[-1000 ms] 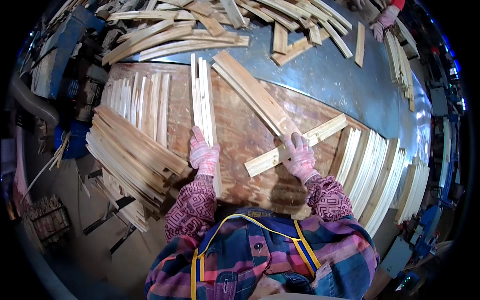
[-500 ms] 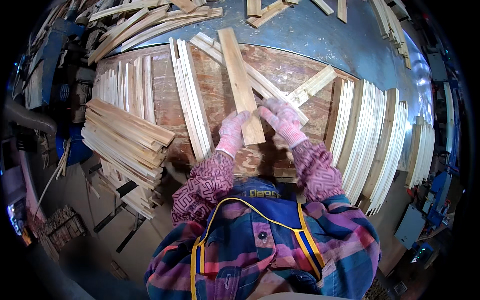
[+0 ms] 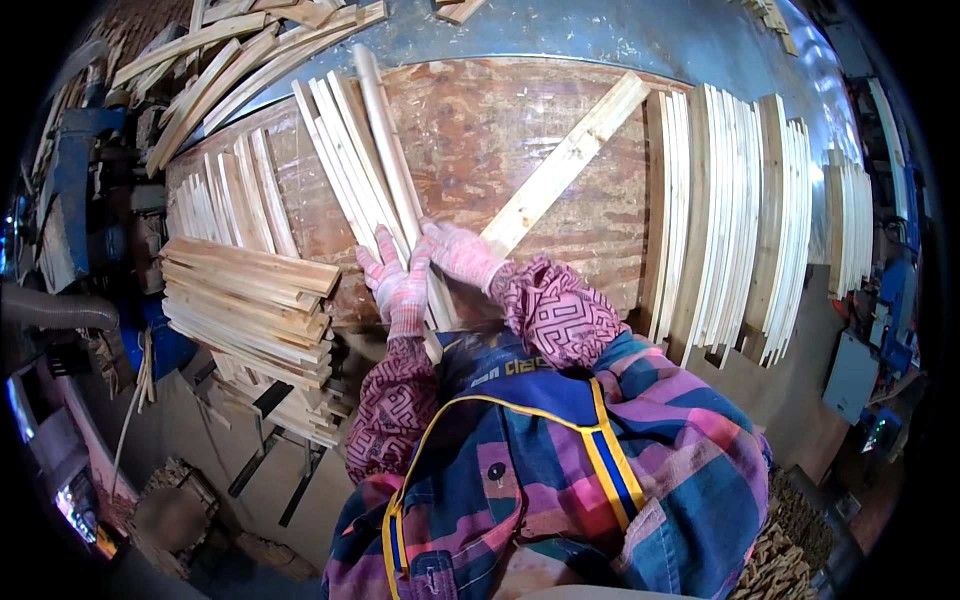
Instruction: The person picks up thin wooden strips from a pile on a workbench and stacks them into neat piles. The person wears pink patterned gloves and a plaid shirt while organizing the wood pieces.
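A brown, worn plywood table (image 3: 470, 120), flecked with pale chips, fills the middle, and a blue-grey metal surface (image 3: 570, 45) runs along its far side, with loose boards (image 3: 235, 75) heaped at the far left. On the plywood, left of centre, a bundle of pale wooden strips (image 3: 350, 165) stands on edge. The gloved left hand (image 3: 396, 283) lies over its near part, fingers spread; the right hand (image 3: 462, 256) is beside it, against the bundle's right-hand board, though whether either hand grips cannot be told. A single board (image 3: 565, 170) lies aslant to the right, near further rows of strips (image 3: 735, 220). At the left are stacked boards (image 3: 250, 295), blue machinery (image 3: 72, 200), a ribbed hose (image 3: 60, 308) and a grey-brown floor (image 3: 350, 490).
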Available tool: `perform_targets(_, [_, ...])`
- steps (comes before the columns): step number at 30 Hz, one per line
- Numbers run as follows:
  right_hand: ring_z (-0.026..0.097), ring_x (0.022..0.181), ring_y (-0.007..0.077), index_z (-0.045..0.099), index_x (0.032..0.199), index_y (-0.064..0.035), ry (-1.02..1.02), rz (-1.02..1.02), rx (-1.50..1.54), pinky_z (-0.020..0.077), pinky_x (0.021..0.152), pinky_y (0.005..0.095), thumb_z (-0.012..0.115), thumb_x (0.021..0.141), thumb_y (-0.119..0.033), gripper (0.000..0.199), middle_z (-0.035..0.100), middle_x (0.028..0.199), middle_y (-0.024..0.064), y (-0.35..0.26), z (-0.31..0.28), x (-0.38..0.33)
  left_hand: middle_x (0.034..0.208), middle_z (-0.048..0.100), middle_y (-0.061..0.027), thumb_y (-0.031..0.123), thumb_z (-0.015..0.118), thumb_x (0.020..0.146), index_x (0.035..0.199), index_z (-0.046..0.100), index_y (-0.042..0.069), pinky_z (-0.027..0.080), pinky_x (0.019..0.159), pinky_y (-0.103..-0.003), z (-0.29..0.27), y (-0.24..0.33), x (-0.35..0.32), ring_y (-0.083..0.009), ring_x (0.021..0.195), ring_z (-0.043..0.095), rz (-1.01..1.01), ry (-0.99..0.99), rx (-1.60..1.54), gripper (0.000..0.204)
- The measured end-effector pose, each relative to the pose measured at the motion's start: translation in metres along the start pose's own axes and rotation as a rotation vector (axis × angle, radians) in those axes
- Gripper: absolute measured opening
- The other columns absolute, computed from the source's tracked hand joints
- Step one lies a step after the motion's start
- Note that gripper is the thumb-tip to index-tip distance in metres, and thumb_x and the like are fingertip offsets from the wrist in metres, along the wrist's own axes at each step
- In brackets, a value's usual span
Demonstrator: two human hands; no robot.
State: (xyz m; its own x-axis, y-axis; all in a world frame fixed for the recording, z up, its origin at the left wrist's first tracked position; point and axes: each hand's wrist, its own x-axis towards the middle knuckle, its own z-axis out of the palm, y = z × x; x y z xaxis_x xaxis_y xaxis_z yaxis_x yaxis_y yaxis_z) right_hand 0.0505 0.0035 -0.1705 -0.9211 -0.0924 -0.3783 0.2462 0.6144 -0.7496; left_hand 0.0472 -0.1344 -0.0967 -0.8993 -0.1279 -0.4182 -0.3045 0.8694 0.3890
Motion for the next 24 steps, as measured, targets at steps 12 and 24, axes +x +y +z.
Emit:
perform_targets(12, [0.049,0.131,0.0455,0.017,0.158,-0.0011,0.674,0.650,-0.074,0.0435,0.109,0.0489,0.085,0.069,-0.041,0.119,0.041,0.149,0.0310,0.040,-0.135,0.032,0.160,0.019,-0.0228,0.053,0.081,0.071,0.161,0.020,0.019,0.037,0.109,-0.051,-0.004,-0.008,-0.014,-0.0457,0.128,0.041,0.110,0.054,0.188,0.114])
perform_targets(24, [0.059,0.112,0.0405,0.050,0.145,-0.0111,0.140,-0.076,-0.350,0.0482,0.096,0.0489,0.062,0.089,-0.052,0.070,0.061,0.123,0.0233,-0.113,-0.181,0.239,0.153,0.031,-0.0226,0.069,0.069,0.073,0.152,0.036,0.018,0.041,0.104,-0.056,-0.034,0.041,0.047,-0.0468,0.126,0.042,0.110,0.025,0.178,0.100])
